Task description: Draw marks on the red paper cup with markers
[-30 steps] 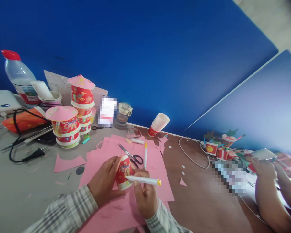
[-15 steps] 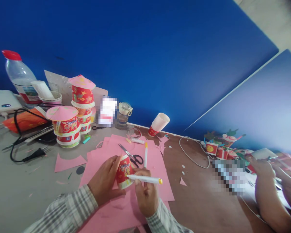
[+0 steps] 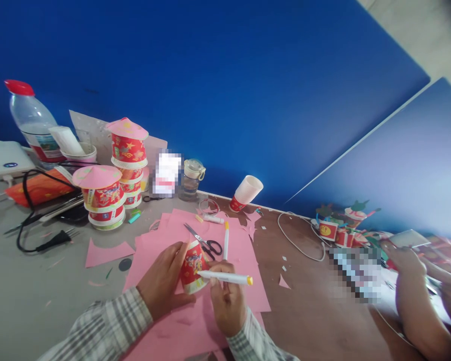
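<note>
A red patterned paper cup (image 3: 192,265) stands upside down on pink paper (image 3: 244,286). My left hand (image 3: 165,281) closes around the cup's left side and steadies it. Between the fingers of my right hand (image 3: 227,303) is a white marker with a yellow end (image 3: 225,277), its tip at the cup's front. I cannot tell whether the tip touches the cup. Just behind the cup lie black-handled scissors (image 3: 206,243), and a second yellow-capped marker (image 3: 226,240) rests beside them.
Stacked cups with pink cone roofs (image 3: 97,193) stand at left, near a black plug (image 3: 54,239) and a bottle (image 3: 33,120). A glass jar (image 3: 191,180) and leaning cup stack (image 3: 247,192) line the blue partition (image 3: 225,100). Another person's arms (image 3: 417,296) are at right.
Almost nothing differs. My left hand still steadies the cup and the marker stays at its front; the whole view has shifted very slightly.
</note>
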{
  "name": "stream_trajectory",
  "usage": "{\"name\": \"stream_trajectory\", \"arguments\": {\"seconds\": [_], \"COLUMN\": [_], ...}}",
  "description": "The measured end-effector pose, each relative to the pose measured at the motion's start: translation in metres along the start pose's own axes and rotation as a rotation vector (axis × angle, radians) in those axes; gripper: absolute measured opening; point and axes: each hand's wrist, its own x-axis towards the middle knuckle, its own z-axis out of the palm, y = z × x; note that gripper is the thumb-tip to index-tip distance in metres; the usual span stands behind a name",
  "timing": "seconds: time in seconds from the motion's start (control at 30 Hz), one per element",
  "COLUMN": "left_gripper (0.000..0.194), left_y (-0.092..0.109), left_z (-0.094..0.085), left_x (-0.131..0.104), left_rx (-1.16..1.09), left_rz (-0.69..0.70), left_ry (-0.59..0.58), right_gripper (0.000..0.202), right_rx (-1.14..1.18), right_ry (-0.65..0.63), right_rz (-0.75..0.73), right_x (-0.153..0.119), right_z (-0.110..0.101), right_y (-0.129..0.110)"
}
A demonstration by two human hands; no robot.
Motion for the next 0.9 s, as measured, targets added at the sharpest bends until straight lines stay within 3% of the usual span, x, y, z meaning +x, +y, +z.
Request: {"name": "stream_trajectory", "arguments": {"seconds": [0.9], "left_gripper": [0.115], "left_y": [0.0041], "left_z": [-0.0012], "left_x": [0.0004], "left_rx": [0.063], "left_rz": [0.034], "left_ry": [0.034], "right_gripper": [0.016], "right_rx": [0.014], "right_ry": [0.001], "right_rz": [0.017], "right_x": [-0.0002], "right_z": [0.0052], "right_y": [0.0007]}}
